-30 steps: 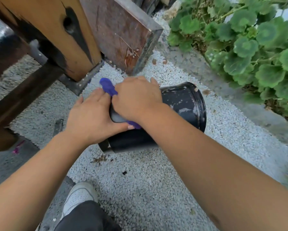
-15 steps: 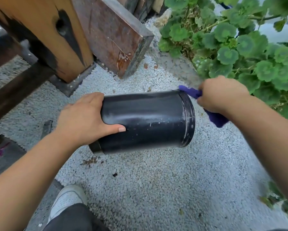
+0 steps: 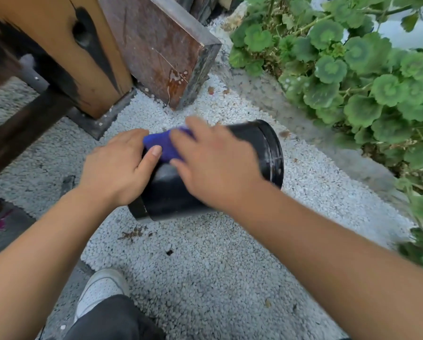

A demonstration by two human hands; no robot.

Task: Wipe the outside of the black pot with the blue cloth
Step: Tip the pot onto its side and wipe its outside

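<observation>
Both forearms bare to the elbow — no sleeves, watch or rings on either of the hands. Lower down, a dark trouser leg (image 3: 114,320) and a white sneaker (image 3: 101,290) — grey-trimmed.

Pot (image 3: 261,153): lies on its side on the gravel (image 3: 205,278), rim end to the right, base end to the left.
Left hand (image 3: 114,170): on the base end of the pot, thumb over its upper side.
Right hand (image 3: 215,165): on top of the pot, right of the left hand.
Cloth (image 3: 163,144): on the pot, between the two hands, partly under the right hand.
Wooden post (image 3: 58,50): behind the pot, to the left.
Slab (image 3: 156,45): right of the post, behind the pot.
Plants (image 3: 352,69): right of and behind the pot.
Shoe (image 3: 100,290): on the ground, nearer than the pot, lower left.
</observation>
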